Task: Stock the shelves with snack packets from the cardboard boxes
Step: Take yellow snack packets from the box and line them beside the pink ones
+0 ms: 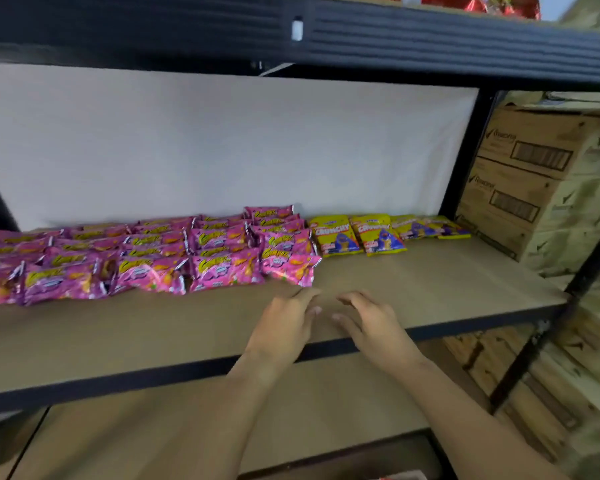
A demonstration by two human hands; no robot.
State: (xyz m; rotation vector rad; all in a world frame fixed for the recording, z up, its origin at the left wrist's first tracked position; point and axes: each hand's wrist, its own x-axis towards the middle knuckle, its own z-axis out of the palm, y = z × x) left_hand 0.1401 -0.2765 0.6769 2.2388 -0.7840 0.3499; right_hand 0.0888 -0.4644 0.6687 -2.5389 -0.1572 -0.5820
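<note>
A tan board shelf (430,285) with a black front edge is carrying two groups of snack packets. Pink packets (146,254) are lying in overlapping rows across its left and middle, reaching toward the far wall. Yellow packets (378,233) are sitting just right of them, at the far side, leaving bare board near and right.

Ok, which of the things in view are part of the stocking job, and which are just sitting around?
Part of the job:
- pink snack packets, laid in rows on the shelf
- yellow snack packets at the back right
- stacked cardboard boxes right of the rack
- left hand and right hand, both empty over the shelf front

Just there:
- red packets on the shelf above
- white back panel
</note>
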